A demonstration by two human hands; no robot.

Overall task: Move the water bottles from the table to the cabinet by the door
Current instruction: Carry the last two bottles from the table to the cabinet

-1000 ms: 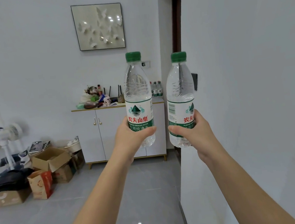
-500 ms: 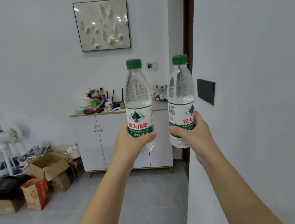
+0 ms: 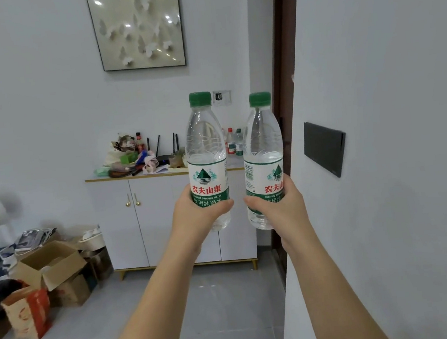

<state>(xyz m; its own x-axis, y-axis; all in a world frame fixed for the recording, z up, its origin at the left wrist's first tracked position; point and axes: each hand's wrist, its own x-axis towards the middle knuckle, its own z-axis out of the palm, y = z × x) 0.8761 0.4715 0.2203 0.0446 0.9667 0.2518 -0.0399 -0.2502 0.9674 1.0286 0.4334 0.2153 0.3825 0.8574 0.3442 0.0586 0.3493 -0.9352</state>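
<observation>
Carrying two upright water bottles, left hand point(image 3: 197, 217) clamped on one point(image 3: 206, 160), right hand point(image 3: 279, 207) on the other point(image 3: 264, 159); cabinet point(image 3: 161, 221) well ahead, placing not yet done.

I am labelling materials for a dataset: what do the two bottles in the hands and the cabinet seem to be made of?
The two clear green-capped water bottles, left and right, look like thin glossy plastic: see-through ribbed walls, printed film labels. The white two-door cabinet looks like matte painted or laminated board, probably, with a gold-coloured edge strip and small brass-like knobs; the real core cannot be told.
</observation>
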